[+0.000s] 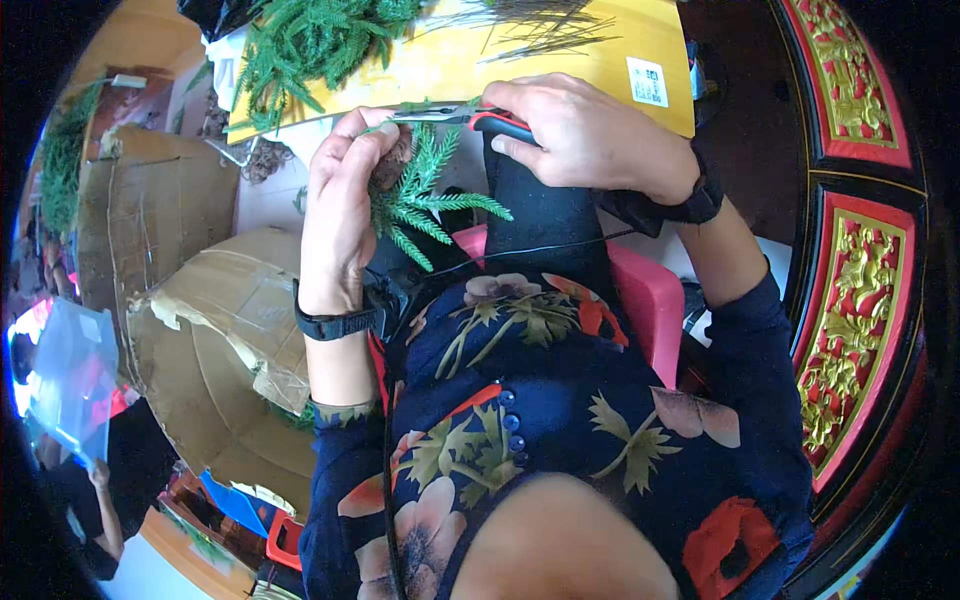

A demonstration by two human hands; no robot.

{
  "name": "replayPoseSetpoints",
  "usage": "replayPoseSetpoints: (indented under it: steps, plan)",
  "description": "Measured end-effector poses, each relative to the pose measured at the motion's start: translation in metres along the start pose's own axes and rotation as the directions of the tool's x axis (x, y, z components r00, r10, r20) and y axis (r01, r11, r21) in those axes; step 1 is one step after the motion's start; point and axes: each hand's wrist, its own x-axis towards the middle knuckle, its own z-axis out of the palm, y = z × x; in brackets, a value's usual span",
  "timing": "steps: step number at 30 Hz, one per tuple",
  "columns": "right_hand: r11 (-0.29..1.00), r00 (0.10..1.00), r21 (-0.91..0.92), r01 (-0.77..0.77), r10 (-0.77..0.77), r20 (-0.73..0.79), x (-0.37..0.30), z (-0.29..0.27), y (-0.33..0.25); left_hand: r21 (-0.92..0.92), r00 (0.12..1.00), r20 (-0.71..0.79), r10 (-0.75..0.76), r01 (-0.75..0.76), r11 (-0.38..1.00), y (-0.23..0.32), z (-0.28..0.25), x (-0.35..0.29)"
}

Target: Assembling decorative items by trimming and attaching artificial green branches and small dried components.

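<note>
My left hand (pixel 345 190) pinches a green artificial fir sprig (pixel 425 190) whose needled branches fan out below and to the right of my fingers. A brown, rough-looking piece (pixel 392 165) sits against the sprig beside my palm; its kind is hard to make out. My right hand (pixel 565 130) is wrapped round long-nose pliers (pixel 495 124) with red and black handles. The jaws point left and reach my left fingertips at the top of the sprig. Whether they grip anything there is hidden by my fingers.
A yellow table (pixel 430 65) stands ahead, bearing a heap of green sprigs (pixel 320 45) and thin dark wires (pixel 545 30). Cardboard boxes (pixel 160 210) stand at the left. Farther left, another person's hand (pixel 98 475) touches a clear plastic bin (pixel 75 370). Carved red-and-gold panels (pixel 855 330) line the right.
</note>
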Motion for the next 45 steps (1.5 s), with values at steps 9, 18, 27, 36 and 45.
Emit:
replayPoseSetpoints:
  steps: [9,18,27,36,45]
  plan:
    - [0.989,0.979,0.029,0.146,-0.140,-0.150,0.001,0.012,0.010,-0.062,0.991,0.012,-0.136,0.136,0.989,0.008,0.002,0.000]
    - [0.998,1.000,0.069,-0.006,0.007,-0.010,0.003,0.006,0.006,-0.325,0.985,0.108,-0.137,0.165,0.931,0.004,0.001,-0.003]
    - [0.997,0.996,0.059,-0.042,0.046,-0.072,-0.006,0.007,0.003,0.137,0.996,0.001,0.091,-0.091,0.986,-0.005,0.016,-0.005]
    - [0.967,0.967,0.044,-0.253,0.253,0.001,-0.006,-0.001,-0.001,0.358,0.979,0.024,0.201,-0.196,0.913,-0.003,0.023,-0.001]
    - [0.878,0.836,0.398,-0.266,0.416,-0.357,-0.038,-0.007,0.006,0.503,0.932,0.124,0.339,-0.354,0.788,0.044,0.042,0.041]
